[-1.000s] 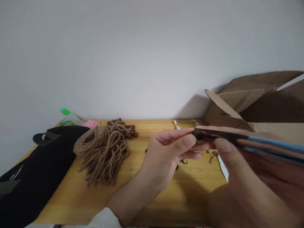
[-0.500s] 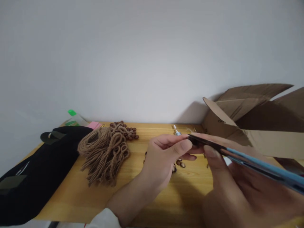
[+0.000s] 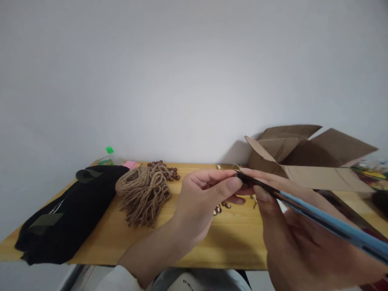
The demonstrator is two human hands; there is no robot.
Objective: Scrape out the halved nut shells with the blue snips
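Observation:
My left hand [image 3: 201, 202] is closed in a pinch, thumb against fingers, at the middle of the view. Between its fingertips is a small dark piece, mostly hidden. My right hand [image 3: 291, 226] grips a long slim tool [image 3: 318, 214] with a dark, narrow front and a blue back; its exact kind is unclear. The tool's tip meets the left thumb and forefinger, at the dark piece. Below the fingers, several small brown-and-pale beads [image 3: 221, 208] lie on the wooden table [image 3: 194, 254]. A small metal piece [image 3: 254, 201] shows between the hands.
Bundled brown cord [image 3: 144, 194] lies left of my hands, with brown beads [image 3: 169, 171] behind it. Further left are a black bag [image 3: 69, 214], a pink pad [image 3: 131, 165] and a green-capped item [image 3: 109, 150]. An open cardboard box [image 3: 321, 176] stands right, against the wall.
The view has shifted, so the table's front edge and more of the right side now show. Both hands keep their hold, the tool's tip still at the left fingertips.

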